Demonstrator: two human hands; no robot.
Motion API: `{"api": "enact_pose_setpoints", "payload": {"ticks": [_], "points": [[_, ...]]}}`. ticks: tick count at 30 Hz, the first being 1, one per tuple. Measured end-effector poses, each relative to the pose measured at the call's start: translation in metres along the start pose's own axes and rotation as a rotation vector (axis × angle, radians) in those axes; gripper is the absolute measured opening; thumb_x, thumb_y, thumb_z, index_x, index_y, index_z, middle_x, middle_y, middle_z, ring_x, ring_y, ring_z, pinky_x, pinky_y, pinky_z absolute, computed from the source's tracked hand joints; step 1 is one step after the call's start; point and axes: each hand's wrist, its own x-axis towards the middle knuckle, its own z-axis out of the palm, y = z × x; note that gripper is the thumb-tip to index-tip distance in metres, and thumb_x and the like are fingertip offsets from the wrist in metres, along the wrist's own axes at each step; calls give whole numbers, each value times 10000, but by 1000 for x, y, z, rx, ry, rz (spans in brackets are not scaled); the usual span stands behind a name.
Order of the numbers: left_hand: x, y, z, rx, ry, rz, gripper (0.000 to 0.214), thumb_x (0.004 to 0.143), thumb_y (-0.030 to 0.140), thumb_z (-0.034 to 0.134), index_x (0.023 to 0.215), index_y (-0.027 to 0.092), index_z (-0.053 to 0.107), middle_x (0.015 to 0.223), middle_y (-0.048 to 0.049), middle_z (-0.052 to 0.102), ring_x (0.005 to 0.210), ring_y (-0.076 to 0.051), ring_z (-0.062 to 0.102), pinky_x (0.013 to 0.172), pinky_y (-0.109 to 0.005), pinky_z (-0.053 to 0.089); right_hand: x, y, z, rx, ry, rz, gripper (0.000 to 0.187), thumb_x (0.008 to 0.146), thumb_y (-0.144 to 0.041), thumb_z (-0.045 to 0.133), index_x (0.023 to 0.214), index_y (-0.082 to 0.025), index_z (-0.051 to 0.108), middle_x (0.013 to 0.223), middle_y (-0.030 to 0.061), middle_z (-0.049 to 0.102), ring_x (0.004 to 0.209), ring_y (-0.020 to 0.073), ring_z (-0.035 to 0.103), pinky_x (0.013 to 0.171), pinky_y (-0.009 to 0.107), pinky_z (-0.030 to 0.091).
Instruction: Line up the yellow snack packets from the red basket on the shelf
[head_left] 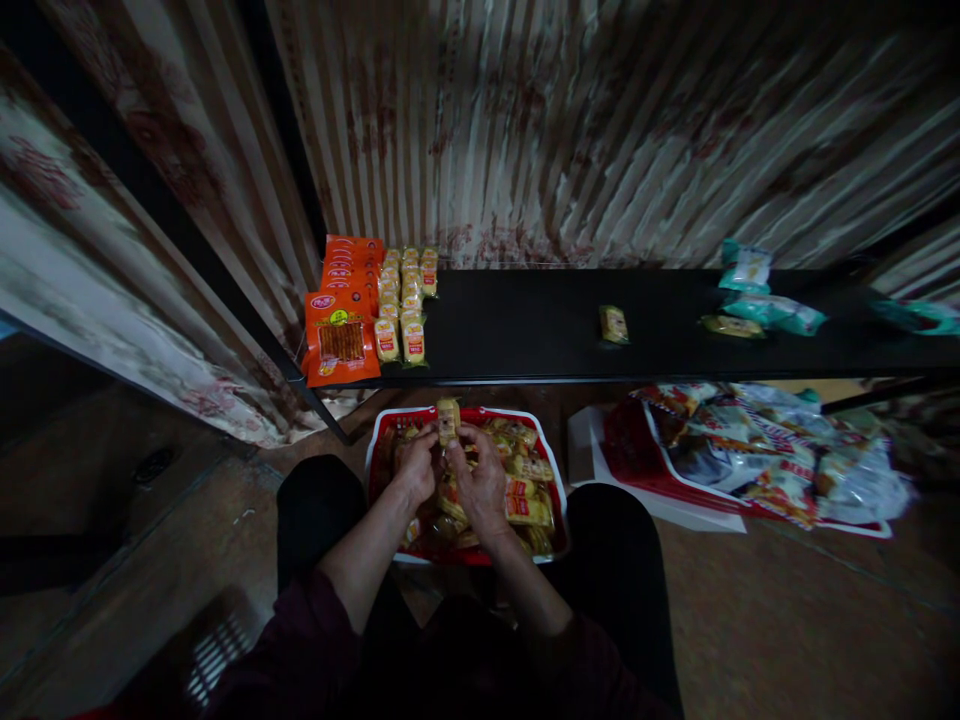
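Between my fingertips I hold a small yellow packaged snack (pixel 448 420) upright above a red basket with a white rim (pixel 562 505). My left hand (pixel 417 468) pinches its left side, and my right hand (pixel 480 480) grips it from the right. Beneath my hands the basket is full of similar yellow packets (pixel 529 508), some with red labels. On the black shelf (pixel 517 325) in front stand rows of the same kind of packet (pixel 413 338), beside orange snack bags (pixel 343 340) at the left end.
A single yellow packet (pixel 615 325) lies mid-shelf. Further right are teal and white bags (pixel 776 312) and another yellow packet (pixel 731 326). A second red basket (pixel 634 445) of snack bags sits on the floor at right. Black posts (pixel 281 120) and a striped curtain (pixel 525 150) border the shelf.
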Motion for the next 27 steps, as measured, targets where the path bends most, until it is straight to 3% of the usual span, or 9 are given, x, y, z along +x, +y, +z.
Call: {"api": "enact_pose_setpoints", "payload": {"ticks": [6,12,19,27], "points": [[-5,2,3,-43,-124,-21,178,648,180,662,821,180,619,863,-21,685,742,-121,613,559,-188,423,4,12,-5,24,25,143,255,875,-386,480,986,-196,608,960,77,664,845,213,608,791,368,482],[-4,1,1,-59,-221,1,201,629,236,726,797,186,628,804,0,648,730,-115,582,638,-211,441,6,20,-10,-80,110,110,205,827,-338,518,922,-190,623,922,88,654,878,241,570,812,400,454],[-4,-1,1,34,-211,99,233,561,285,788,693,179,628,713,29,596,722,-107,521,721,-222,384,4,26,-7,16,72,133,221,814,-342,512,923,-185,622,929,85,653,846,219,594,771,370,483],[-10,4,4,177,-209,196,268,587,339,788,778,190,673,813,4,639,846,-161,542,835,-278,355,3,13,-15,110,-25,266,407,889,-487,419,1077,-184,615,1081,106,662,998,238,596,910,405,444]]}}
